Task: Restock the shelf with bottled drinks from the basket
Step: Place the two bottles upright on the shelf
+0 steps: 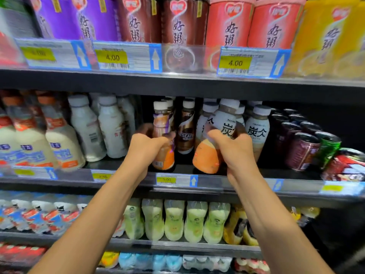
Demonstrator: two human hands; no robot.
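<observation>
Your left hand (147,147) grips a slim bottle (162,123) with an orange and purple label, held upright at the front of the middle shelf (217,182). Your right hand (235,151) grips a rounder bottle (224,120), white above and orange below, its cap tilted to the right. A brown Nescafé bottle (186,131) stands upright between the two. A matching white-labelled bottle (257,129) stands just beside your right hand, with dark cans (302,151) further right.
</observation>
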